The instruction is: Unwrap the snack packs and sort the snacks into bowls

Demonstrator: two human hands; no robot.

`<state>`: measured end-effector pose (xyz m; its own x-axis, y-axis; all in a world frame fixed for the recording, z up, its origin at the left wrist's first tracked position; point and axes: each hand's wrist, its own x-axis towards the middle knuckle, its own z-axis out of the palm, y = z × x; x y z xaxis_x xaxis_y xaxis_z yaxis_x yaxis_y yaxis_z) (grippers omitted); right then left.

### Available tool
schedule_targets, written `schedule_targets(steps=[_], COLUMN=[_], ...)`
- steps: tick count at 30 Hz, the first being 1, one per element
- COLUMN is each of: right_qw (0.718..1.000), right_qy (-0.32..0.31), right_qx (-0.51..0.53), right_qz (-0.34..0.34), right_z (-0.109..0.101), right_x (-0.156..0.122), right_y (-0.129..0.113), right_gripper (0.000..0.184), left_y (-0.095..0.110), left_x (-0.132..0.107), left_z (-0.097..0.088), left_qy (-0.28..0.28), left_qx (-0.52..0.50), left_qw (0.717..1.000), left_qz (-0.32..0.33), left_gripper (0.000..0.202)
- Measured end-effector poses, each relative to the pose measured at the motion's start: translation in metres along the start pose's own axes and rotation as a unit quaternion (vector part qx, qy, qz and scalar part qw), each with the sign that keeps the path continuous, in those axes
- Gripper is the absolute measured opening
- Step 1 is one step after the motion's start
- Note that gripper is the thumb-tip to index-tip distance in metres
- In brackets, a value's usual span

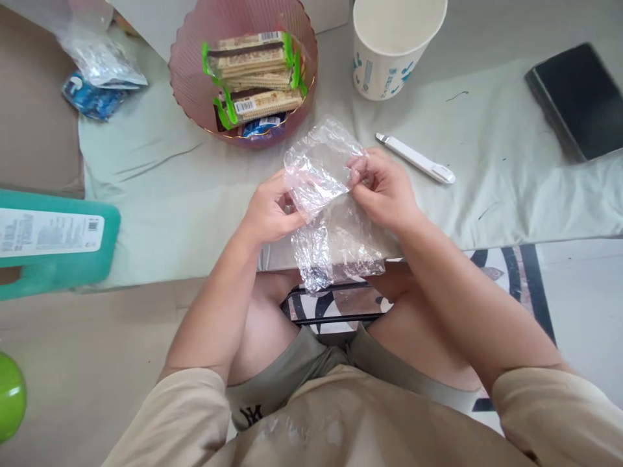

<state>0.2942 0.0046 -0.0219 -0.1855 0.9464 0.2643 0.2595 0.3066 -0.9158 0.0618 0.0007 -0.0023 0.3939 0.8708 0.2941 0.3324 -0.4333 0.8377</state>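
Observation:
Both my hands hold a crumpled clear plastic wrapper [327,201] above the front edge of the table. My left hand [268,211] grips its left side with curled fingers. My right hand [382,188] pinches the wrapper's upper right edge between thumb and fingers. The lower part of the wrapper hangs down over the table edge toward my knees. I cannot tell whether anything is inside it.
A pink ribbed bowl [195,71] of wrapped wafer bars stands at the back. To its right are a white paper cup [392,45], a white utility knife [416,159] and a black phone [579,97]. A teal box [53,243] and clear bags [100,61] lie left.

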Motion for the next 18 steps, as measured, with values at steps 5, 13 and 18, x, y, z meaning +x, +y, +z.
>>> schedule_targets(steps=[5,13,18], right_qw=[0.998,0.986,0.986], right_qy=[0.052,0.093,0.065], right_qx=[0.008,0.131,0.152], right_qz=[-0.025,-0.037,0.036], right_z=[0.001,-0.011,-0.012], right_x=[0.004,-0.005,-0.007], right_y=[0.007,0.006,0.003], right_gripper=[0.014,0.033,0.04], left_y=[-0.009,-0.002,0.003], left_x=[0.009,0.017,0.02], left_z=[0.007,0.006,0.006], left_qy=[0.07,0.177,0.15], left_qx=[-0.095,-0.291,-0.348], left_qw=[0.991,0.927,0.91], left_qz=[-0.063,-0.154,-0.167], left_gripper=[0.026,0.028,0.033])
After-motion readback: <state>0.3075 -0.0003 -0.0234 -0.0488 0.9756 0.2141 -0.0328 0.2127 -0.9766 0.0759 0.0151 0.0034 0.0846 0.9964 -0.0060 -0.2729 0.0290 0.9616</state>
